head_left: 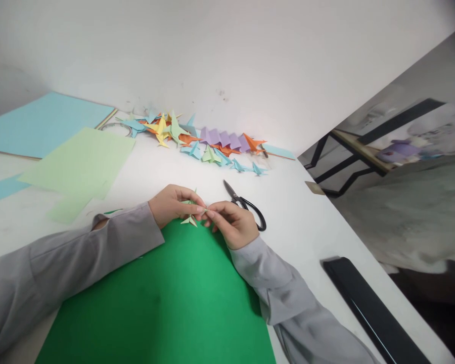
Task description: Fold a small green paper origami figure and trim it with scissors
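Observation:
My left hand (178, 205) and my right hand (233, 222) meet above the far edge of a large green sheet (163, 298). Their fingertips pinch a small pale green piece of paper (206, 210) between them. Just beneath my left fingers lies a small pale green folded paper figure (190, 221), partly hidden by the hand. Black-handled scissors (245, 203) lie on the white table right behind my right hand, with the blades pointing away to the upper left.
Several folded paper figures (161, 130) in many colours lie along the wall. Blue sheets (45, 124) and pale green sheets (83, 162) are at the left. A long black object (375, 308) lies near the right table edge (364, 253). Beyond it stands a shelf (360, 149).

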A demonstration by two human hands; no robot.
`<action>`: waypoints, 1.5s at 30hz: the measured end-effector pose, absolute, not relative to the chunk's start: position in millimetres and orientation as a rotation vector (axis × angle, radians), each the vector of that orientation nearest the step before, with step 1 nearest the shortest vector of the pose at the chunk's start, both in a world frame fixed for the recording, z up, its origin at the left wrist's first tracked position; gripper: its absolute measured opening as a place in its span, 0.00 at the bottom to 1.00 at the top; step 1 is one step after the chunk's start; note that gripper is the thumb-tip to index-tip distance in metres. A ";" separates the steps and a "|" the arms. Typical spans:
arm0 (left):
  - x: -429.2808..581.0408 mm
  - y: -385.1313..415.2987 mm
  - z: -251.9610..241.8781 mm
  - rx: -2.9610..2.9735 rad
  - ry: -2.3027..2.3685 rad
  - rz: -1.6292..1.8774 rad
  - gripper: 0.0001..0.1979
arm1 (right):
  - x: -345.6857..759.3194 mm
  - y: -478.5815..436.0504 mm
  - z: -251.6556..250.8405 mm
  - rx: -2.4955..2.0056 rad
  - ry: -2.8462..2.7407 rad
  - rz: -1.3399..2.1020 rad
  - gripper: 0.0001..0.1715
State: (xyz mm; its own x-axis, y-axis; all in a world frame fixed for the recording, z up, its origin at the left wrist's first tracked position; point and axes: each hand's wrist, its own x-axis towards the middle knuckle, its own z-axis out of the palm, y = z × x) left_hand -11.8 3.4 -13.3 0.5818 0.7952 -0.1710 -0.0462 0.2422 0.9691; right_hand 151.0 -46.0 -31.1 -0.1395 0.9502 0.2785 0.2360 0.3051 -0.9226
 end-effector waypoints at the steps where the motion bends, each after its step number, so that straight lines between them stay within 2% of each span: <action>1: -11.5 3.2 -12.5 1.185 0.781 0.660 0.10 | 150.3 -45.5 -31.6 -1.103 -1.561 0.972 0.08; 6: -10.0 2.2 -9.5 1.152 0.785 0.650 0.10 | 148.4 -43.3 -31.9 -1.092 -1.431 1.122 0.11; 14: -9.6 1.8 -8.2 1.160 0.760 0.645 0.07 | 148.6 -44.1 -29.7 -1.104 -1.450 1.130 0.14; 26: -14.8 -0.1 -10.6 1.412 0.664 0.723 0.05 | 150.0 -45.7 -26.5 -1.144 -1.381 1.205 0.11; 29: -14.0 -2.2 -11.7 1.341 0.705 0.775 0.10 | 150.6 -45.8 -26.2 -1.158 -1.443 1.134 0.09; 39: -6.8 -12.8 -3.7 1.314 0.901 0.901 0.40 | 149.4 -50.6 -20.6 -1.152 -1.845 0.554 0.07; 42: -5.6 -14.4 -0.8 1.296 0.963 0.854 0.44 | 147.7 -52.8 -19.2 -1.061 -1.959 0.376 0.07; 45: -4.2 -15.9 1.2 1.238 0.984 0.845 0.42 | 146.7 -53.7 -18.8 -1.063 -1.962 0.350 0.07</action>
